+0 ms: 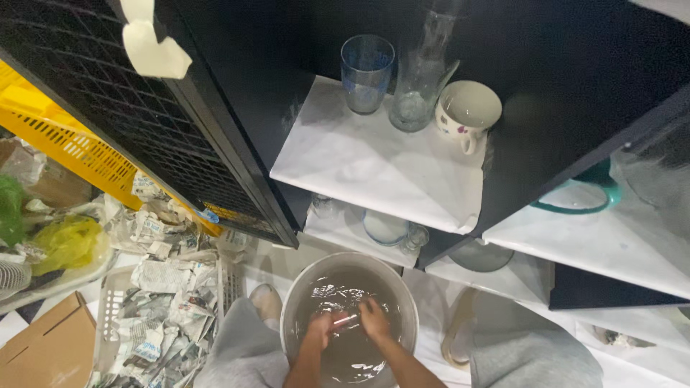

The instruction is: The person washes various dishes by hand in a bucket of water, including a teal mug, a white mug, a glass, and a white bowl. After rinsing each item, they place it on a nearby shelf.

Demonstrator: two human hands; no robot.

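Gripping small clear object (pixel 345 319), submerged, metal basin (pixel 295 302)

Both hands are inside a round metal basin (pixel 350 325) of water on the floor. The left hand (pixel 320 328) and right hand (pixel 374 319) meet at the centre, fingers closed on a small clear object (pixel 345 320) too blurred to identify. Grey-trousered knees flank the basin. Above, a black cabinet's white-lined shelf (pixel 374 169) carries 1 blue-tinted tumbler (pixel 366 73), 1 clear glass vase (pixel 424 72) and 1 white mug (pixel 468 111), set close together. The lower shelf holds small glassware. Left: a basket of crumpled newspaper (pixel 162 309) and a yellow crate (pixel 65 144)
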